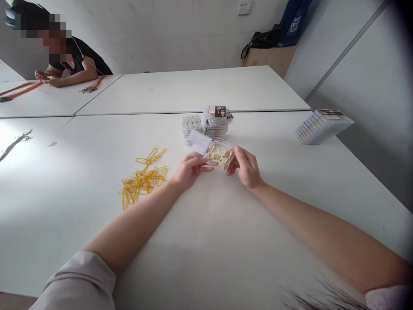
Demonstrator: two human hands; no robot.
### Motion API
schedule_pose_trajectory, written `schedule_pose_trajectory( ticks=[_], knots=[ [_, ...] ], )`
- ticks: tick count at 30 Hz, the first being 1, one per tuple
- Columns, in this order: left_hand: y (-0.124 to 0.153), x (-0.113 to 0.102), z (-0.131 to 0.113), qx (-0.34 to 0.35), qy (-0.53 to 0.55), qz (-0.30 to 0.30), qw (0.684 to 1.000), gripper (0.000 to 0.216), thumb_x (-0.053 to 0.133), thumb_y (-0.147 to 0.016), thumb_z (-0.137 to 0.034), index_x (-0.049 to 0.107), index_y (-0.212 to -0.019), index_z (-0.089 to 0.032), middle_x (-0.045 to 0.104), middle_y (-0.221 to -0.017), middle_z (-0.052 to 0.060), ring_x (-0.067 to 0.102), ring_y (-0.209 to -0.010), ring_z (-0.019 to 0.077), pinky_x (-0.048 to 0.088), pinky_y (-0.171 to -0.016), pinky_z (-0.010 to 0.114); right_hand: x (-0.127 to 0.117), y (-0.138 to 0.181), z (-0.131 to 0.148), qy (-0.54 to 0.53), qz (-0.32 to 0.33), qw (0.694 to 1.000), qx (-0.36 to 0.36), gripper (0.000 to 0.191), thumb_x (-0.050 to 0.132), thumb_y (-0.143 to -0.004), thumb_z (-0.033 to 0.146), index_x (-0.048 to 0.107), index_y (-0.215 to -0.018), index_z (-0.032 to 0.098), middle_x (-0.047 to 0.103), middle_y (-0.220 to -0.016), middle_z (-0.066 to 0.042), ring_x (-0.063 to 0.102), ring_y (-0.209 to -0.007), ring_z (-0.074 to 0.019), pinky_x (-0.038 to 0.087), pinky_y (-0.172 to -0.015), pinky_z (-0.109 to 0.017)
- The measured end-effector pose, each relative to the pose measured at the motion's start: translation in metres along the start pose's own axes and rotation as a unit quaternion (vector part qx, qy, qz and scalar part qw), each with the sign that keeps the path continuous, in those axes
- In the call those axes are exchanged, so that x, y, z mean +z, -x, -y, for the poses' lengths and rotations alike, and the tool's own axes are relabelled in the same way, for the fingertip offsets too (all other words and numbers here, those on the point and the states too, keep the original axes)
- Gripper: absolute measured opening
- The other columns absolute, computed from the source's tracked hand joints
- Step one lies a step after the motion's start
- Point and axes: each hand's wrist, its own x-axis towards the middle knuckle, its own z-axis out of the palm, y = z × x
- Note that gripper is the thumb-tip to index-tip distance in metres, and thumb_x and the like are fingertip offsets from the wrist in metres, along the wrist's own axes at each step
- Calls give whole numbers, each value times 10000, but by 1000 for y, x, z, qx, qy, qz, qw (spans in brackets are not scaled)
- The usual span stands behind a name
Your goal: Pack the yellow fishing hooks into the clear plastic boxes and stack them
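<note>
Between my two hands is a small clear plastic box [220,156] with yellow-green pieces in its compartments. Its pale lid [200,141] stands open toward the upper left. My left hand [191,171] grips the box's left side, the thumb along the near edge. At the right end, my right hand [247,167] pinches the box with thumb and fingers. Just beyond it are a stack of clear boxes with printed labels [217,122] and a shorter stack of clear boxes [191,125]. Yellow loops [143,180] lie in a loose pile left of my left hand.
Another leaning stack of boxes [322,126] stands near the table's right edge. At the far left a person [74,64] leans on the table beside orange cords [92,86]. A greenish strand bundle [16,143] and a paper scrap [52,144] lie on the left.
</note>
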Motion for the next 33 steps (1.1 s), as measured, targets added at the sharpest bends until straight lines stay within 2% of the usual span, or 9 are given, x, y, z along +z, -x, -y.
schedule_pose_trajectory(
  ticks=[3, 5, 9, 13, 19, 24, 33],
  knots=[
    [3, 0, 0, -35, -31, 65, 997, 265, 736, -704, -169, 757, -955, -86, 781, -1019, 140, 750, -933, 252, 592, -808, 320, -1, -3, -1, -8, -30, 1000, 3, 550, 508, -899, 730, 586, -736, 210, 579, -538, 11, 557, -435, -138, 455, -432, -275],
    [5, 0, 0, -52, -40, 88, 994, 345, 749, -722, -192, 751, -1056, -106, 770, -1100, 148, 754, -957, 275, 589, -829, 344, -1, -4, -1, -11, -33, 999, 3, 546, 509, -904, 723, 589, -730, 212, 578, -540, 11, 549, -430, -138, 449, -427, -278],
    [4, -1, -2, -69, -50, 103, 991, 384, 756, -730, -207, 738, -1100, -108, 772, -1087, 154, 769, -895, 276, 592, -789, 336, -1, -4, -1, -18, -32, 999, 3, 541, 513, -908, 713, 589, -725, 210, 568, -527, 16, 538, -417, -131, 433, -420, -271],
    [3, -3, -3, -79, -46, 89, 992, 335, 719, -725, -186, 729, -1040, -70, 785, -943, 163, 762, -721, 247, 572, -629, 289, -1, -4, -2, -14, -29, 999, 12, 544, 513, -902, 721, 599, -745, 207, 567, -524, 18, 546, -422, -139, 442, -424, -276],
    [2, -2, -3, -80, -16, 57, 995, 306, 663, -754, -127, 736, -1048, -82, 787, -990, 147, 773, -817, 233, 601, -740, 274, -1, -5, -2, -4, -26, 999, 20, 574, 514, -897, 726, 565, -654, 208, 572, -498, 6, 552, -420, -141, 444, -427, -273],
    [3, 1, -4, -79, -2, 47, 996, 310, 635, -814, -161, 733, -1098, -86, 789, -959, 153, 773, -844, 236, 598, -768, 285, -3, -5, -3, 8, -16, 999, 27, 570, 510, -902, 720, 552, -655, 208, 592, -538, 0, 568, -436, -132, 448, -434, -259],
    [3, 1, -4, -87, -13, 37, 995, 211, 662, -789, -168, 771, -941, -72, 790, -913, 159, 771, -831, 239, 601, -745, 274, -4, -6, -2, 5, -17, 999, 38, 554, 527, -908, 692, 540, -644, 205, 585, -535, 5, 562, -428, -123, 444, -432, -254]
  ],
)
